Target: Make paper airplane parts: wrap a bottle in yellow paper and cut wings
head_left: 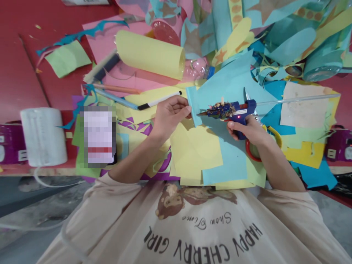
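My right hand (pixel 249 129) is closed round the handle of a blue hot glue gun (pixel 243 113) with a lit red light. A long clear glue stick (pixel 299 98) runs out of its back. Dried bits cling about its front, and the nozzle points left at a narrow folded strip of light blue paper (pixel 194 106). Between thumb and fingers, my left hand (pixel 173 113) pinches that strip by its left edge. The nozzle tip is at or just beside the strip; contact is not clear. Scissors (pixel 275 136) with red and yellow handles lie partly under my right hand.
A yellow paper tube (pixel 151 55) and a clear bottle (pixel 195 69) with a blue cap lie behind. A black-and-white marker (pixel 159 100) is left of my hand. Paper sheets (pixel 196 150) cover the table. A phone (pixel 99 135) and white device (pixel 44 137) stand left.
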Demonstrator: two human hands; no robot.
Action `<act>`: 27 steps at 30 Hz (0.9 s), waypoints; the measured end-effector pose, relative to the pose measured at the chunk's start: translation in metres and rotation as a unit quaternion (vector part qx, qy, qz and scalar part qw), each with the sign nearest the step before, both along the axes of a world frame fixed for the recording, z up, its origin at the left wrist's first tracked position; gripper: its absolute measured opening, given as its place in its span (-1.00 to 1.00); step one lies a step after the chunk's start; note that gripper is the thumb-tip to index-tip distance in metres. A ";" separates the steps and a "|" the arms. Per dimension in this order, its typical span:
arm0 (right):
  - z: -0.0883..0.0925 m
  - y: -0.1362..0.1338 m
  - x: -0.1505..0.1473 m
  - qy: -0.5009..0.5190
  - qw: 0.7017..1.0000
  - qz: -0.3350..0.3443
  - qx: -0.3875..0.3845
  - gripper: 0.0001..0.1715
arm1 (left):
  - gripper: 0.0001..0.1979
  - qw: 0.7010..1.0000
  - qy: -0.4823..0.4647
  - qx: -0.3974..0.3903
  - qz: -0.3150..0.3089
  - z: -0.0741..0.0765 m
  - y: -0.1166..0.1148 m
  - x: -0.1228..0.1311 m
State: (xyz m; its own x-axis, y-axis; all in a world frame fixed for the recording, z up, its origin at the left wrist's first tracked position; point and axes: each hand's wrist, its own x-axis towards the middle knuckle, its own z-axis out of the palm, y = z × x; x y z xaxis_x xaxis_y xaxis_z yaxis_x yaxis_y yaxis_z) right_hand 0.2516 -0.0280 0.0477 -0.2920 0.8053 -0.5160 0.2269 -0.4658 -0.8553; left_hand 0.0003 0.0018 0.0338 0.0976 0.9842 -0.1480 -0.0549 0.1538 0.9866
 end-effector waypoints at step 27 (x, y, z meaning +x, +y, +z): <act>0.008 0.003 -0.005 -0.029 0.999 0.029 -0.020 -0.52 | -0.74 0.999 -0.002 0.033 0.031 -0.008 0.004 -0.008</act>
State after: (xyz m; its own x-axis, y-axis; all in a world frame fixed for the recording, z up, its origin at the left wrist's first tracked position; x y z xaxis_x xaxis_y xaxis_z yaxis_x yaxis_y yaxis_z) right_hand 0.2465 -0.0253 0.0553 -0.3066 0.7658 -0.5652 0.3041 -0.4839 -0.8206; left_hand -0.0078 0.0062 0.0263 0.0372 0.9960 -0.0818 -0.0653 0.0841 0.9943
